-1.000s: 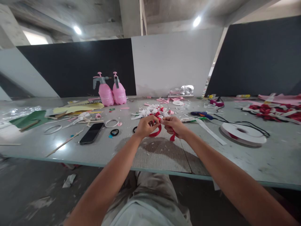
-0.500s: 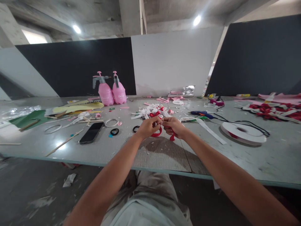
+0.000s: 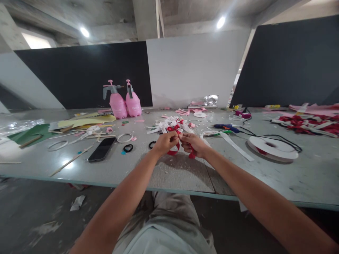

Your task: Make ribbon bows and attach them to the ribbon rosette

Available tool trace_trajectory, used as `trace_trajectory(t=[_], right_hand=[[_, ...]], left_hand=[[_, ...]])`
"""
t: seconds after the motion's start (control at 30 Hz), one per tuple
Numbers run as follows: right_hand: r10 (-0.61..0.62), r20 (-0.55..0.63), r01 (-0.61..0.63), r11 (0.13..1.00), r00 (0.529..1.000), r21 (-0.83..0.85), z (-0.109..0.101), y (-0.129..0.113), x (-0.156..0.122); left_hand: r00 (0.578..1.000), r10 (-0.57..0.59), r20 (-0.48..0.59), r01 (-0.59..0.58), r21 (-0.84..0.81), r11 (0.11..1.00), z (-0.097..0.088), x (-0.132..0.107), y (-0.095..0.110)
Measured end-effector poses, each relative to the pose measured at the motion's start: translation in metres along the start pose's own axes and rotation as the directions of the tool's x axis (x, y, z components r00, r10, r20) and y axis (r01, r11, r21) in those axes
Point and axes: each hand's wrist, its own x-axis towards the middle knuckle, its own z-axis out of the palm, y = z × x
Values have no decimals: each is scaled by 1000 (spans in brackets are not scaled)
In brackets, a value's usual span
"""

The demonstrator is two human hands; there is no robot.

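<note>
My left hand and my right hand meet above the table, fingertips almost together. Both pinch a red ribbon. Part of it curves in a loop below my left hand, and an end dangles under my right hand. Fingers hide the spot where the ribbon is held. Just behind lies a heap of white and red ribbon pieces. To the right are a glue gun with a dark cord and a strip of white ribbon.
A white ribbon spool lies at right, near a pile of red and white ribbons. At left are a phone, black tape rings, a thin stick and two pink spray bottles. The table's front edge runs before me.
The fingers have shifted slightly on the red ribbon, and its loop hangs a little further left and wider. The view has moved slightly; the table things lie as before.
</note>
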Motion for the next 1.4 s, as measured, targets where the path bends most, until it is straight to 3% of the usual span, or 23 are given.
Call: trace_trajectory(t=[0.17, 0.4, 0.53, 0.73, 0.83, 1.0, 1.17, 1.4], right_hand=[[-23, -9, 23, 1000, 1000, 1, 1, -3, 0], [-41, -17, 41, 999, 999, 16, 0, -1, 1], [-36, -20, 37, 999, 999, 3, 0, -1, 1], [5, -39, -5, 1000, 999, -7, -1, 3, 3], [-9, -28, 9, 1000, 1000, 15, -1, 3, 3], [-40, -45, 41, 999, 998, 15, 0, -2, 1], [-157, -153, 152, 987, 976, -43, 3, -6, 1], [-205, -194, 195, 978, 959, -67, 10, -8, 0]], left_hand=[[995, 17, -102, -16, 17, 1000, 0, -1, 3], [987, 21, -161, -12, 59, 998, -1, -3, 5], [992, 15, -127, -4, 87, 996, -3, -2, 5], [999, 19, 29, -24, 205, 979, -6, -1, 7], [999, 24, 40, -32, 228, 973, -6, -1, 6], [999, 29, -43, -22, 151, 988, -4, -1, 1], [985, -11, -173, 26, 87, 996, -3, -2, 3], [966, 44, -254, -24, 78, 997, -4, -3, 10]])
